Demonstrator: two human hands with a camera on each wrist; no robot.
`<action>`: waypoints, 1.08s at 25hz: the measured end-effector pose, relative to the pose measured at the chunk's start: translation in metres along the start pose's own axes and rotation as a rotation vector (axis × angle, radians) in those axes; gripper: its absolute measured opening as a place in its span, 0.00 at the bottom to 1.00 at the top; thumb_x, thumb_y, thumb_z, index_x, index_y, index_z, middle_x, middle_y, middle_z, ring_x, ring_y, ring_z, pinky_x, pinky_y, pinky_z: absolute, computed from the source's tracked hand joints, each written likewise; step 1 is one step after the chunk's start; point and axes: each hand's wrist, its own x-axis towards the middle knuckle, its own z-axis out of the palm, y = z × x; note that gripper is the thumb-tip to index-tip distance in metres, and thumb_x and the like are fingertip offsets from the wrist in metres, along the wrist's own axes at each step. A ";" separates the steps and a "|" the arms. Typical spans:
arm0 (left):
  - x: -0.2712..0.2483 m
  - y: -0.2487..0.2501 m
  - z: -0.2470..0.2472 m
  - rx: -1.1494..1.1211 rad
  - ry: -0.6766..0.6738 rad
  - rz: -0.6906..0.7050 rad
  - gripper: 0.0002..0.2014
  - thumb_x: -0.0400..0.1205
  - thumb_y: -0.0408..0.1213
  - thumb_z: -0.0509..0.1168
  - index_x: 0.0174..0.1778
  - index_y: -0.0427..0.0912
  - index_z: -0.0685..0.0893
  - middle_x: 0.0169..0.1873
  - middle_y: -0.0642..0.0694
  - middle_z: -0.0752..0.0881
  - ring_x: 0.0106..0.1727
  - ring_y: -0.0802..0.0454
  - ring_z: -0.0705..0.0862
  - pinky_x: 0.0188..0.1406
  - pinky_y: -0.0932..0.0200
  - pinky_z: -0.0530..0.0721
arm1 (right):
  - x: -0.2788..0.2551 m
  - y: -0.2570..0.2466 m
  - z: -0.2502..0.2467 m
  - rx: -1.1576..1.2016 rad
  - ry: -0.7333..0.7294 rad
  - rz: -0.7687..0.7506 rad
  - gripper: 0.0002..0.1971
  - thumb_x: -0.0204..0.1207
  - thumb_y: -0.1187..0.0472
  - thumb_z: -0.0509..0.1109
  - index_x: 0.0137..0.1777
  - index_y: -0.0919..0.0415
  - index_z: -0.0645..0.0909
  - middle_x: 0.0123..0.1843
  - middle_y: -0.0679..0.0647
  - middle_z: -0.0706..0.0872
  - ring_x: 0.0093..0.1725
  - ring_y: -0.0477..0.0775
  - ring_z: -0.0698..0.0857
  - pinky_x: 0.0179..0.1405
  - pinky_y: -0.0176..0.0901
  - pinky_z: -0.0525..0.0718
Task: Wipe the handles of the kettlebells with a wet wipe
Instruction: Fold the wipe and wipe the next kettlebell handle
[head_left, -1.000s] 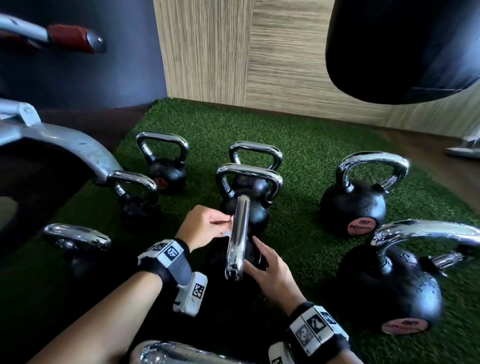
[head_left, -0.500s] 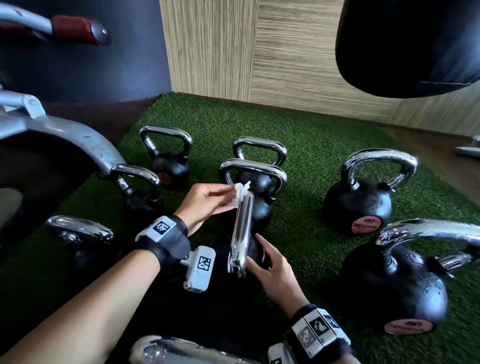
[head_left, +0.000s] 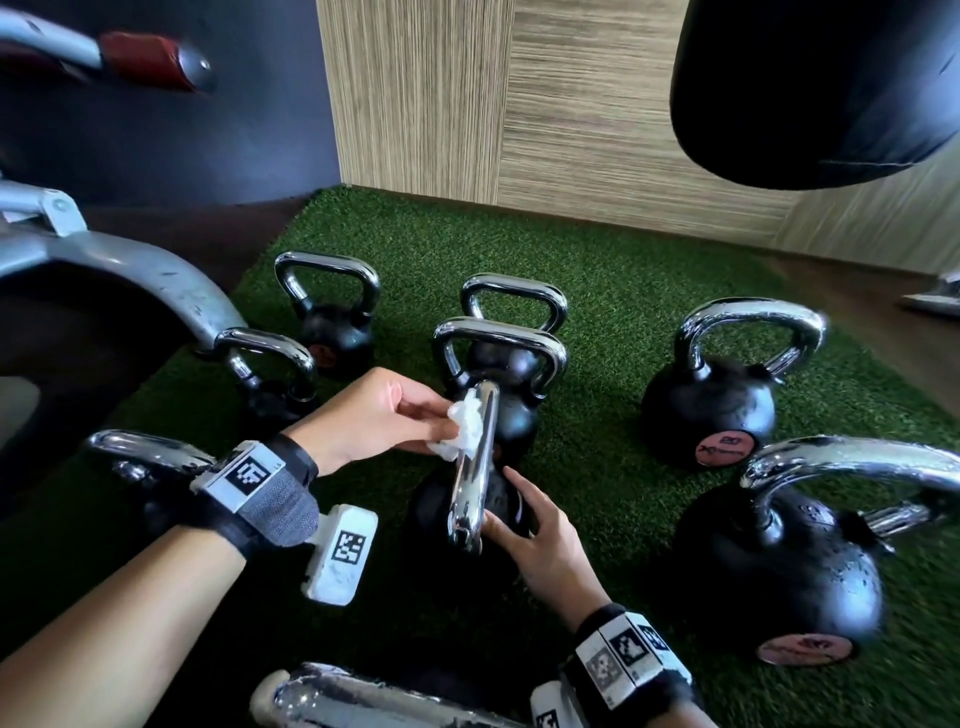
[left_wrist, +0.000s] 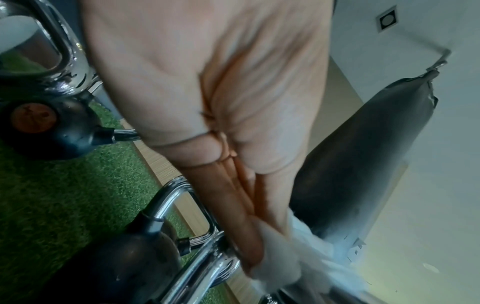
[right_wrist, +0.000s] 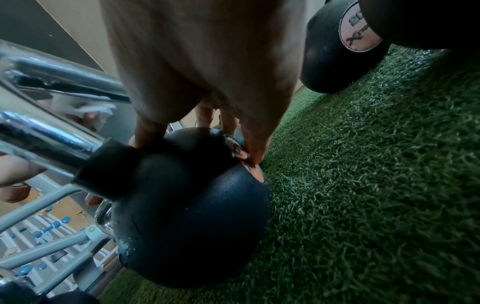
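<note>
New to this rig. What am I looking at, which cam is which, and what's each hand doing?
No robot here: a person with a camera on the head and one strapped to each wrist. The big overview is the head camera, looking down at both hands. The other two look along each hand from the wrist, so they are mostly palm and fingers up close.

Several black kettlebells with chrome handles stand on green turf. The left hand pinches a white wet wipe against the handle of the middle kettlebell. The right hand rests on that kettlebell's black body; the right wrist view shows its fingertips touching it. A black punching bag hangs above right.
</note>
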 end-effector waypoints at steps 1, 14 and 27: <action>-0.002 0.002 -0.001 0.021 0.008 0.026 0.14 0.72 0.31 0.79 0.53 0.38 0.94 0.44 0.39 0.95 0.43 0.55 0.92 0.44 0.64 0.91 | 0.001 0.001 0.000 0.003 -0.001 0.005 0.44 0.63 0.29 0.77 0.81 0.42 0.74 0.76 0.43 0.82 0.73 0.40 0.80 0.70 0.31 0.74; -0.049 -0.005 0.000 0.105 -0.208 0.069 0.13 0.64 0.29 0.84 0.37 0.50 0.93 0.40 0.40 0.95 0.40 0.54 0.92 0.42 0.65 0.89 | 0.004 0.010 0.001 0.012 0.007 -0.035 0.47 0.60 0.22 0.75 0.79 0.39 0.75 0.73 0.40 0.84 0.71 0.38 0.81 0.62 0.18 0.74; -0.074 -0.039 0.016 0.218 -0.048 0.173 0.07 0.71 0.43 0.83 0.43 0.48 0.97 0.41 0.50 0.96 0.47 0.48 0.95 0.52 0.42 0.92 | 0.005 0.017 0.003 0.108 -0.004 -0.034 0.50 0.55 0.18 0.75 0.78 0.37 0.76 0.71 0.39 0.86 0.71 0.38 0.83 0.73 0.48 0.83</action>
